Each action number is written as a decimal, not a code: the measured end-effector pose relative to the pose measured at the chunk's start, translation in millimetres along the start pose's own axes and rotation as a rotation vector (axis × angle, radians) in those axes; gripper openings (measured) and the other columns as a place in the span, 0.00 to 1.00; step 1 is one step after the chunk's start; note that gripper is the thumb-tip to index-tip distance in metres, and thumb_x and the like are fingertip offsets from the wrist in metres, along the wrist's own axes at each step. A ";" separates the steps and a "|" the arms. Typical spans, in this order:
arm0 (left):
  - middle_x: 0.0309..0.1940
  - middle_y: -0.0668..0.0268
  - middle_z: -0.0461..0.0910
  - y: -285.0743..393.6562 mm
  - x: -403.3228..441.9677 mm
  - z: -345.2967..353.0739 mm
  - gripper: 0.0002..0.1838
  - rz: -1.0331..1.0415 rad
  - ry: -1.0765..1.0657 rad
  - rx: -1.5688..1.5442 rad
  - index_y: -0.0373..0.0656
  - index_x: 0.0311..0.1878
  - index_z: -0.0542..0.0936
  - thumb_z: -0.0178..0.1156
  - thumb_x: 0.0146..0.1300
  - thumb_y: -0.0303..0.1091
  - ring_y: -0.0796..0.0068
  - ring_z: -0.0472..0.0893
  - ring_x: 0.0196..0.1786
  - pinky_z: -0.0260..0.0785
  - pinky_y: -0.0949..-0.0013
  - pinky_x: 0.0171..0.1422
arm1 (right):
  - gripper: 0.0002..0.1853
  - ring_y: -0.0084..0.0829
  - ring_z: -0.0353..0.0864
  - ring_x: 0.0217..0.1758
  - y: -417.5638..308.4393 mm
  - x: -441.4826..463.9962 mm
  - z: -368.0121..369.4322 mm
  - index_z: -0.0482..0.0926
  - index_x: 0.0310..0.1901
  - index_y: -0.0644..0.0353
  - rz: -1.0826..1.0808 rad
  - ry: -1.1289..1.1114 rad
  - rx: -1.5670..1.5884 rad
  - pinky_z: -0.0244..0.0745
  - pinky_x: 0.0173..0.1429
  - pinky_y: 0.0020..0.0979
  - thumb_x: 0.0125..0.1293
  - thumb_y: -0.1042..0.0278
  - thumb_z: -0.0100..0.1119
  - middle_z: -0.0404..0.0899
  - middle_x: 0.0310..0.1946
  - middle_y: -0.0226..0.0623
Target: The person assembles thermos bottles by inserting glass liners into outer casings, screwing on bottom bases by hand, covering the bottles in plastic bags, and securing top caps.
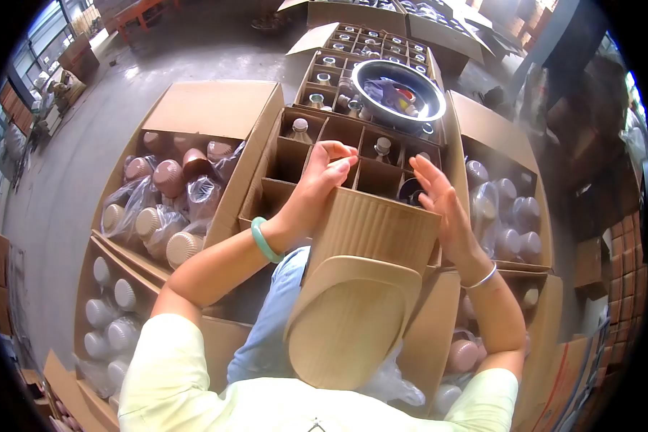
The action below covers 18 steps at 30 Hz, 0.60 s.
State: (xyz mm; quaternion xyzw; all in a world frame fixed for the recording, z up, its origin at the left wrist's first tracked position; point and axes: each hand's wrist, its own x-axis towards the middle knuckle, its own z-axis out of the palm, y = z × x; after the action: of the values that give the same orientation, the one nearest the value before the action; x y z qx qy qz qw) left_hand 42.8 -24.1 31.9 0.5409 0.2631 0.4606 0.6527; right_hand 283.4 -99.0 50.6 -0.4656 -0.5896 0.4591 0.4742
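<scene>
A large tan vessel (381, 223) with ribbed sides and a smooth rounded near end fills the middle, between my forearms. At its far left corner is my left hand (327, 173), fingers curled together towards the thumb; what they hold, if anything, is too small to tell. My right hand (443, 209) lies along the far right edge, fingers apart and nothing visible in them. Whether either palm presses on the vessel is unclear. Just beyond the hands stands a divided carton (288, 129) with bottles, one with a pale cap (383, 147), and a dark round opening (410, 191).
A metal bowl (443, 108) with small items sits on the cartons behind. Left is an open carton (216, 108) of pink and cream ribbed vessels in plastic; right, a carton (489, 126) of pale ones. More cartons flank my legs. Concrete floor (151, 57) shows at back left.
</scene>
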 end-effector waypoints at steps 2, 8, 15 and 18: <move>0.58 0.59 0.71 2.8 -3.3 1.2 0.19 0.092 -0.076 0.037 0.48 0.56 0.71 0.50 0.68 0.48 0.69 0.65 0.73 0.54 0.60 0.75 | 0.40 0.36 0.61 0.77 -25.5 6.6 -8.0 0.72 0.68 0.58 -0.100 -0.213 -0.164 0.32 0.80 0.56 0.74 0.29 0.35 0.71 0.69 0.38; 0.28 0.60 0.81 12.4 -23.9 1.2 0.23 0.059 -0.184 0.092 0.38 0.52 0.75 0.49 0.65 0.48 0.73 0.82 0.34 0.72 0.75 0.48 | 0.29 0.37 0.87 0.48 -69.6 1.2 0.4 0.87 0.46 0.62 -0.128 -0.442 -0.440 0.43 0.79 0.59 0.75 0.42 0.45 0.89 0.40 0.41; 0.40 0.53 0.85 20.8 -38.7 17.8 0.29 0.041 -0.197 -0.007 0.35 0.60 0.74 0.44 0.68 0.49 0.68 0.84 0.48 0.74 0.69 0.55 | 0.32 0.29 0.83 0.33 -66.9 5.2 -0.2 0.88 0.38 0.67 -0.107 -0.512 -0.287 0.76 0.50 0.30 0.71 0.38 0.52 0.87 0.31 0.43; 0.40 0.52 0.86 21.3 -27.9 -0.5 0.30 -0.021 -0.308 0.131 0.31 0.54 0.78 0.42 0.68 0.50 0.66 0.85 0.47 0.76 0.65 0.58 | 0.33 0.27 0.86 0.39 -37.8 15.1 -10.9 0.89 0.34 0.65 0.025 -0.203 0.080 0.78 0.48 0.28 0.74 0.39 0.47 0.88 0.33 0.41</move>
State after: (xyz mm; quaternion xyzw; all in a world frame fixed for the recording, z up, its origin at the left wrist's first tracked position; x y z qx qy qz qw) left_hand 23.5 -48.8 47.7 0.6437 0.1948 0.3473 0.6535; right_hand 288.1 -88.6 91.1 -0.4047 -0.6100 0.5330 0.4243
